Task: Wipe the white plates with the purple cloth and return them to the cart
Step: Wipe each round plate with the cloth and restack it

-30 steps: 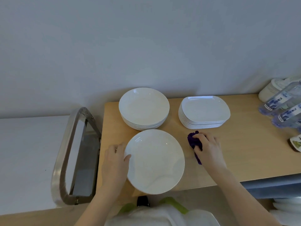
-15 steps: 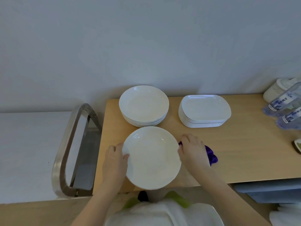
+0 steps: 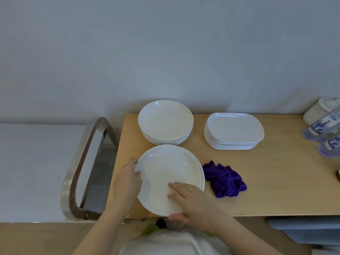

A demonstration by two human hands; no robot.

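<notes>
Both hands on white plate (image 3: pixel 165 173) at cart front edge: left hand (image 3: pixel 127 181) grips rim, right hand (image 3: pixel 191 201) just released purple cloth (image 3: pixel 223 179), pinching near rim; wiping paused.

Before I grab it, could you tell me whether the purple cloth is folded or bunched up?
Bunched up: the purple cloth lies crumpled in loose lumps.

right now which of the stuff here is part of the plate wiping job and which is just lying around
Part of the job:
- round plate, held by left hand and right hand
- purple cloth, lying loose beside it
- round plate stack
- oblong plate stack
- cart top

Just lying about:
- water bottles
- white slippers
</notes>
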